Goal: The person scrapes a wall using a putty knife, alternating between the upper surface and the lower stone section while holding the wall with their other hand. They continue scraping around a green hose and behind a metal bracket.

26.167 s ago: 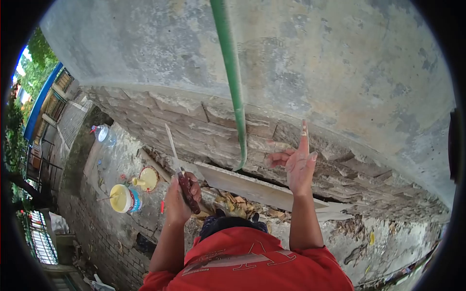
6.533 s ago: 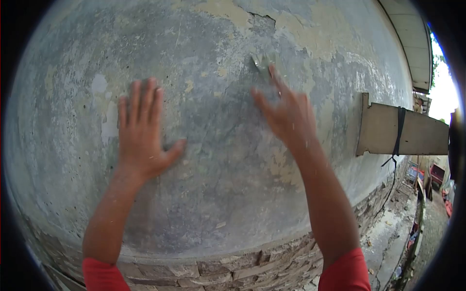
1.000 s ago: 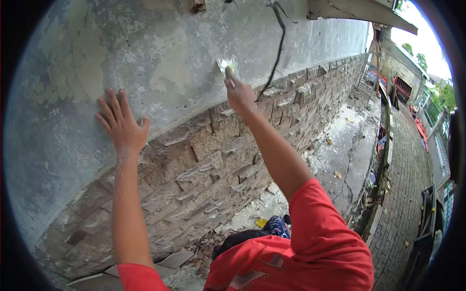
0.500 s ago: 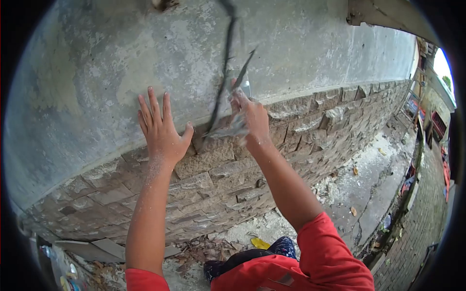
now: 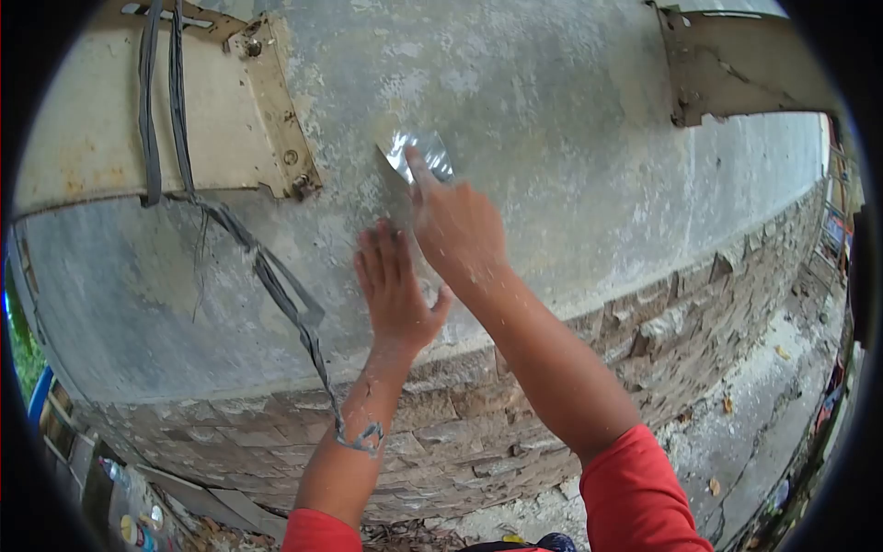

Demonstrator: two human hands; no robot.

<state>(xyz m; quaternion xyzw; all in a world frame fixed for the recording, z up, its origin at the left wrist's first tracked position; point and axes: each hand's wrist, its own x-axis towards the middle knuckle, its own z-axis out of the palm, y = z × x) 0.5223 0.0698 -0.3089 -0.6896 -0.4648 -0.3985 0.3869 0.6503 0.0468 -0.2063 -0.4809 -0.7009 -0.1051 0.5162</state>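
My right hand (image 5: pixel 463 228) grips a scraper with a shiny metal blade (image 5: pixel 435 155), its index finger stretched along the blade. The handle is hidden inside the hand. The blade lies against the grey, patchy plastered wall (image 5: pixel 552 166). Lower and to the left, my left hand (image 5: pixel 397 293) rests on the same wall with its palm toward it and fingers stretched out. It holds nothing. Pale dust speckles both forearms.
A dark twisted strap (image 5: pixel 276 271) hangs from a rusty metal bracket (image 5: pixel 212 120) and crosses before my left forearm. Another bracket (image 5: pixel 754 64) juts out at upper right. Rough stone cladding (image 5: pixel 460 405) covers the lower wall, above a debris-strewn ground strip (image 5: pixel 736 432).
My view has tilted upward, bringing the left bracket into sight. Both hands are higher on the wall, the right one with the scraper. The strap now appears farther left.
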